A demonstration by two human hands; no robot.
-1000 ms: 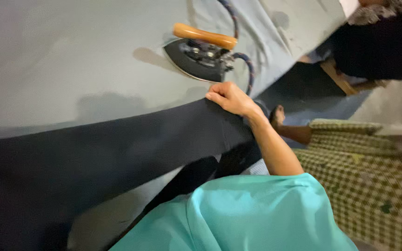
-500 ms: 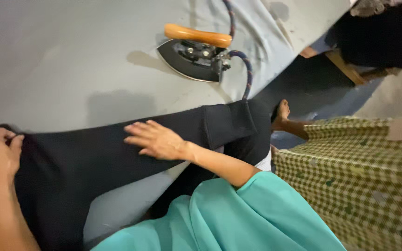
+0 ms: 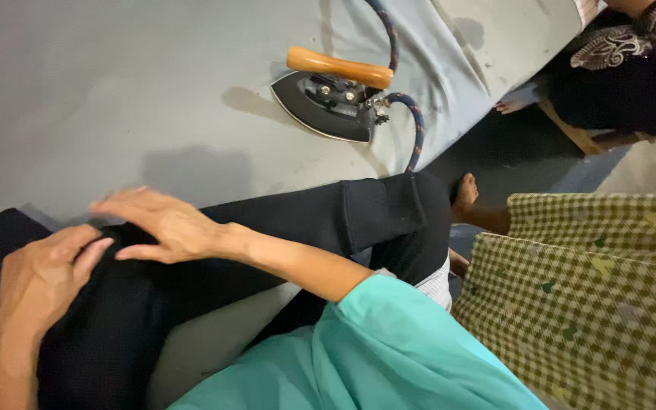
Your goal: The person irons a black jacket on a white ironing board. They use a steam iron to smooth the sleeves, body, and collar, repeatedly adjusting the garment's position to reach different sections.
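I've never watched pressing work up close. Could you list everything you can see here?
black garment: one, black, spread along the table's near edge, one end hanging over
iron: one, dark body with wooden handle, resting on the table beyond the garment
cord: one, blue braided, running from the iron
table: one, grey padded cover
checked cloth: one, green and cream, lower right
another person: one, dark clothes, upper right
bare foot: one, past the table edge
left hand: flat on the garment
right hand: flat on the garment, teal sleeve
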